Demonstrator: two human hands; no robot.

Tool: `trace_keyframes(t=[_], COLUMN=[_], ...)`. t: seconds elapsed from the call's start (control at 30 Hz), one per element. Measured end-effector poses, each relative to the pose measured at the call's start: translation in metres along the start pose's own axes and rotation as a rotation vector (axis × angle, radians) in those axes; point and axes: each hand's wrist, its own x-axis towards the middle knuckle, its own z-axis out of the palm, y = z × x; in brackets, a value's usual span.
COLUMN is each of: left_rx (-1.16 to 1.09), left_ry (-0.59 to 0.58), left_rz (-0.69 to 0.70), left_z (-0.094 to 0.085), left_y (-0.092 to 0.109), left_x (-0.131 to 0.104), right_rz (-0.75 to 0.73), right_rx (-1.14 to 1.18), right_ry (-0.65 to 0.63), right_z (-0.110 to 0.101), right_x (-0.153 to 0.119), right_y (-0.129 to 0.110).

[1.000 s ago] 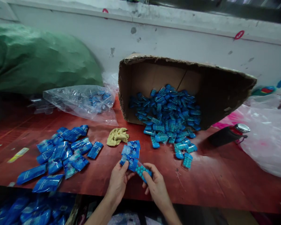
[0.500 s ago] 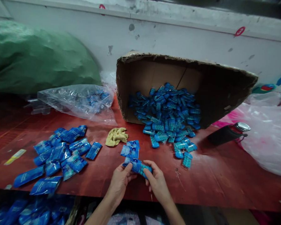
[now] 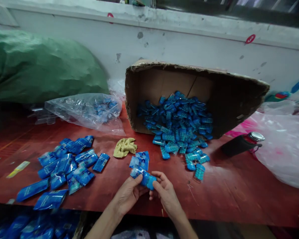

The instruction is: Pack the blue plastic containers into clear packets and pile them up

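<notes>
My left hand (image 3: 130, 193) pinches a blue printed pouch (image 3: 136, 172) between thumb and fingers. At the pouch's right end, my right hand (image 3: 167, 194) grips a small clear container (image 3: 150, 182) with blue ends and turquoise contents. The container's left part meets the pouch; how far inside it sits I cannot tell. Just beyond my hands lie flat blue printed pouches (image 3: 142, 159) on the red table. A pile of filled blue pouches (image 3: 62, 166) lies to the left. Similar small containers (image 3: 179, 119) spill out of a cardboard box on its side.
The cardboard box (image 3: 229, 96) opens toward me. Behind the hands is a crumpled yellow cloth (image 3: 125, 147). A clear plastic bag (image 3: 72, 109) and a green sack (image 3: 45, 69) stand back left. At right are a black bottle (image 3: 235, 145) and white plastic bags (image 3: 284, 146).
My right hand has moved slightly left, toward my left hand, bringing the container closer to the pouch. The container appears turned. The camera view has shifted a little.
</notes>
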Motion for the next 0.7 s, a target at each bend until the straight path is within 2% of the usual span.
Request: trace_keyframes(t=[0.1,0.27,0.33,0.4,0.47,0.57,0.63,0.7], left_rx=[-0.025,-0.029,0.000,0.016,0.016,-0.012,-0.040,-0.059], left_ry=[0.003,0.143,0.125,0.051,-0.049,-0.175,-0.214,-0.222], left_rz=[-0.007,0.024,0.010,-0.037,-0.087,-0.135,-0.145,-0.147], left_z=[0.004,0.008,0.007,0.005,0.003,0.001,-0.001,0.000], left_y=[-0.003,-0.004,-0.001,0.003,0.006,0.007,0.005,0.002], left_x=[0.002,0.001,-0.002,-0.004,-0.006,-0.006,-0.004,-0.002], right_rz=[-0.083,-0.133,-0.171,-0.215,-0.220,-0.134,-0.067,-0.027], right_rx=[-0.087,-0.173,-0.256,-0.312,-0.294,-0.162,-0.099,-0.101], right_ry=[0.087,0.118,0.125,0.111,0.038,-0.172,-0.279,-0.313], right_z=[0.005,0.008,0.004,-0.001,-0.005,-0.007,-0.007,-0.007], right_x=[-0.002,-0.005,-0.004,-0.002,0.000,0.002,0.002,0.003], right_y=[0.007,0.014,0.012,0.009,0.002,-0.009,-0.016,-0.020])
